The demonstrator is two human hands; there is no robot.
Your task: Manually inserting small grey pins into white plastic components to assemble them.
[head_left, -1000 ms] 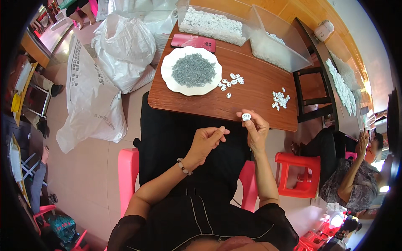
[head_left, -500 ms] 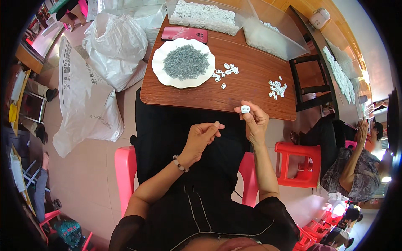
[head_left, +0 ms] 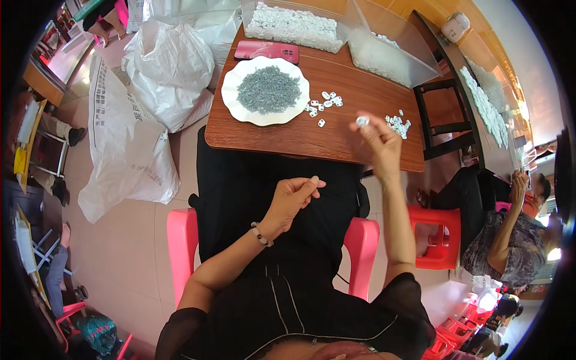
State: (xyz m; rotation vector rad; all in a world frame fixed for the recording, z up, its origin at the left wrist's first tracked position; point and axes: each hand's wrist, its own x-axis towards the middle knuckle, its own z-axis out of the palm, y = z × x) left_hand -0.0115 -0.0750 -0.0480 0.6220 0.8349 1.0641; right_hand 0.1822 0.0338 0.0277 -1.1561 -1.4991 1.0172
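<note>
My right hand (head_left: 381, 143) is over the right part of the brown table, thumb and fingers pinching a small white plastic piece (head_left: 362, 121). Just beyond it lies a scattered pile of similar white pieces (head_left: 398, 125). Another loose group of white pieces (head_left: 324, 103) rests between that hand and a scalloped white plate (head_left: 233, 107). Heaped on the plate are many small grey-green, pin-like pieces (head_left: 268, 89). Above my lap, my left hand (head_left: 292, 203) is closed, thumb pressed to the fingers; anything inside is too small to make out.
A pink phone (head_left: 266, 51) lies behind the plate. Clear bins (head_left: 293, 24) of white pieces line the table's far side. White sacks (head_left: 129, 144) stand on the floor at left. A red stool (head_left: 437, 237) and a seated person (head_left: 504, 243) are at right.
My right hand has moved forward and to the right with the white piece, from the table's near edge to over the tabletop. My left hand has barely moved.
</note>
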